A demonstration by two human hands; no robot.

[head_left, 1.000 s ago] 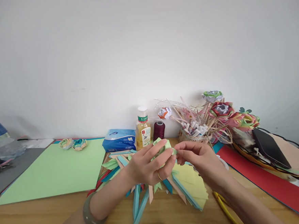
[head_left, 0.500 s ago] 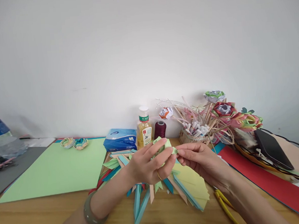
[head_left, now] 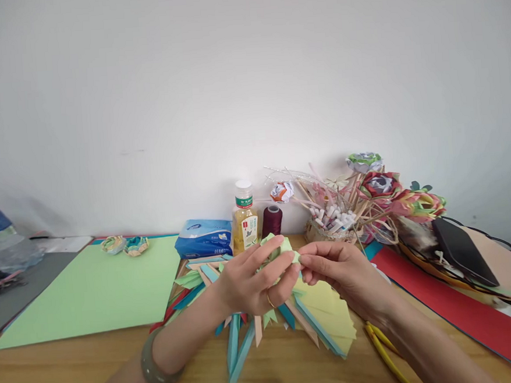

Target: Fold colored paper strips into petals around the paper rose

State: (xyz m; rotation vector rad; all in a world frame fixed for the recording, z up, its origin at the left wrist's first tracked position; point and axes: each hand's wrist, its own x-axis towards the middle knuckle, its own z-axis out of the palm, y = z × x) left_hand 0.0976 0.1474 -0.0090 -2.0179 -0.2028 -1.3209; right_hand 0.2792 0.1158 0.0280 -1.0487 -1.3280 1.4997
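A light green folded paper piece [head_left: 285, 246] is held up over the middle of the table. My left hand [head_left: 259, 276] is wrapped round it, with its fingers covering much of the paper. The thumb and forefinger of my right hand [head_left: 328, 261] pinch a small green tip at the paper's right side. Below both hands lie blue folded paper strips [head_left: 239, 353] among peach, red and green ones. A stack of yellow paper [head_left: 332, 314] is under my right hand. Yellow-handled scissors or pliers [head_left: 385, 354] are partly hidden by my right forearm.
Behind the hands stand a blue tissue pack [head_left: 205, 238], a bottle of yellow liquid [head_left: 245, 221] and a maroon thread spool [head_left: 272, 219]. Paper flowers [head_left: 380, 185] and a basket of markers [head_left: 334, 221] are at right. Green sheets [head_left: 96, 290] bear two small paper rosettes [head_left: 126, 246].
The whole view has shifted slightly, with things appearing a little further left. My hands keep nearly the same hold on the green paper.
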